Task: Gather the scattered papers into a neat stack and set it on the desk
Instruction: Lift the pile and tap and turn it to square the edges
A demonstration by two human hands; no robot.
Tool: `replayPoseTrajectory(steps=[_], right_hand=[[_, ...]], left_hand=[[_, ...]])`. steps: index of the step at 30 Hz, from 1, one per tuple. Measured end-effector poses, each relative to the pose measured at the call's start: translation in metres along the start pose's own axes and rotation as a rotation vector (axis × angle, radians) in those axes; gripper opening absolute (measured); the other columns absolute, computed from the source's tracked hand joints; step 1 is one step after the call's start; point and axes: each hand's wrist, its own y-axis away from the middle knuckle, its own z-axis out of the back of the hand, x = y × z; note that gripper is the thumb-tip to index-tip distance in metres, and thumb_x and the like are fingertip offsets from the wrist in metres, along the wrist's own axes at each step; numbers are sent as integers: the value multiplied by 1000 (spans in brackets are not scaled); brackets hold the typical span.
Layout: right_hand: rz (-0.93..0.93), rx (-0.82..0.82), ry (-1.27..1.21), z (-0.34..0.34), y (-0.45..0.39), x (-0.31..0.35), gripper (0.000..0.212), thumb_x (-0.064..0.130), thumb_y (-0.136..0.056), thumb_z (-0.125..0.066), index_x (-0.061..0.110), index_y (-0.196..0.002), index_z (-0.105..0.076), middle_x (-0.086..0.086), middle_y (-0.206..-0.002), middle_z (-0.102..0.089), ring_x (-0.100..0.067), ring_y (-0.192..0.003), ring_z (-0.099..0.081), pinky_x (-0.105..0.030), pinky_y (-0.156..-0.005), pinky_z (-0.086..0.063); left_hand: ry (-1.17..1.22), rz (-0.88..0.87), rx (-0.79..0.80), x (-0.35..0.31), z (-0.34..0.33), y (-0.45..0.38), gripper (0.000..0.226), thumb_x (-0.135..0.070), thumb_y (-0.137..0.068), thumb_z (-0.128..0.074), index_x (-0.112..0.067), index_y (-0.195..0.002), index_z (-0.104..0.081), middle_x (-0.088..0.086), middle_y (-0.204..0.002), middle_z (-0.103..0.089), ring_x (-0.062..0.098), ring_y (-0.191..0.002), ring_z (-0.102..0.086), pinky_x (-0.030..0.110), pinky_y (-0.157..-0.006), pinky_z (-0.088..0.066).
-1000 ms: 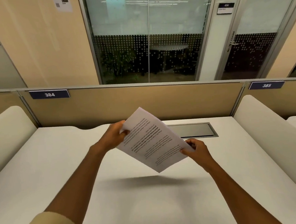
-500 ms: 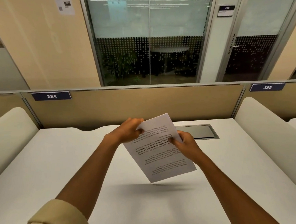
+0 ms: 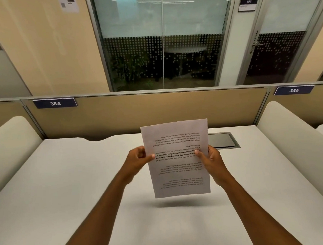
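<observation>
A stack of white printed papers [image 3: 178,171] is held upright above the white desk [image 3: 66,196], its text upside down to me. My left hand [image 3: 137,159] grips the stack's left edge, thumb on the front. My right hand [image 3: 210,160] grips the right edge the same way. The bottom edge of the papers hangs a little above the desk, with a shadow beneath. No loose sheets lie on the desk.
A dark cable hatch [image 3: 222,140] is set into the desk behind the papers. Beige partitions [image 3: 118,114] close the back, and padded white dividers [image 3: 291,138] flank both sides. Number plates 384 [image 3: 55,103] and 385 [image 3: 293,90] hang on the partition.
The papers have turned from a tilted diagonal to upright and square. My hands have shifted to grip opposite side edges at mid-height.
</observation>
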Motion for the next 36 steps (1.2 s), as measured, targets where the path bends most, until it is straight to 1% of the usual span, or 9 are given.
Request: replayPoseTrajectory(steps=[2,5,10,13,16,18,25,32,36], right_hand=[[-7,-20,-8,-6,3,-4,27,24,-95,-58,15,-121,-57,-5,-111,-71,-25,-90,-73,-37,-72,-62],[-10,-57,2,-14,8,-11,26,23,-95,-58,15,-120,-57,-4,-110,-70,-23,-91,-72,-29,-66,-61],[-9,-118,22,-25,12,-19,27,26,-96,-58,18,-121,-56,-3,-111,-69,-25,-94,-69,-41,-77,-62],[-22,-159,-28,-30,16,-22,26,25,-96,-57,21,-121,-56,0,-108,-69,-22,-94,-69,-36,-75,-61],[-41,-173,-58,-34,22,-28,25,27,-96,-56,26,-121,-55,4,-107,-68,-19,-94,-68,-28,-69,-60],[-68,-167,-72,-36,27,-37,24,27,-96,-56,28,-120,-55,4,-109,-68,-18,-96,-68,-24,-66,-59],[-115,-138,-67,-38,32,-52,34,27,-97,-54,23,-130,-49,0,-118,-65,-17,-103,-65,-22,-64,-59],[-89,-138,-34,-38,25,-42,34,26,-97,-54,25,-130,-48,1,-115,-64,-21,-102,-65,-36,-78,-61],[-96,-143,-46,-40,31,-50,33,26,-97,-55,25,-129,-49,0,-116,-64,-20,-103,-65,-33,-76,-61]], left_hand=[[87,-11,-9,15,-18,10,28,-13,-91,-65,-6,-118,-64,9,-113,-73,32,-106,-69,43,-89,-58],[150,-4,-158,29,-41,20,23,-16,-96,-58,-15,-119,-61,5,-114,-72,30,-103,-69,41,-83,-60],[153,-49,-336,37,-61,28,19,-20,-98,-54,-23,-117,-57,3,-109,-70,24,-96,-69,40,-79,-61],[108,-83,-384,39,-66,31,19,-20,-98,-54,-36,-109,-56,1,-108,-69,22,-96,-68,37,-77,-61],[59,-80,-406,44,-68,33,23,-19,-99,-52,-41,-106,-52,-1,-107,-66,20,-94,-68,25,-67,-59],[39,-65,-408,51,-68,35,22,-20,-98,-53,-40,-106,-51,-2,-107,-66,20,-96,-67,22,-65,-58],[53,-14,-386,69,-70,40,28,-15,-97,-54,-25,-123,-52,0,-115,-66,20,-105,-65,29,-76,-60],[40,-47,-400,59,-65,34,29,-18,-97,-55,-22,-126,-52,0,-113,-66,21,-98,-67,28,-72,-61],[39,-38,-393,68,-65,38,30,-19,-97,-55,-23,-127,-52,0,-114,-66,21,-101,-67,34,-76,-62]])
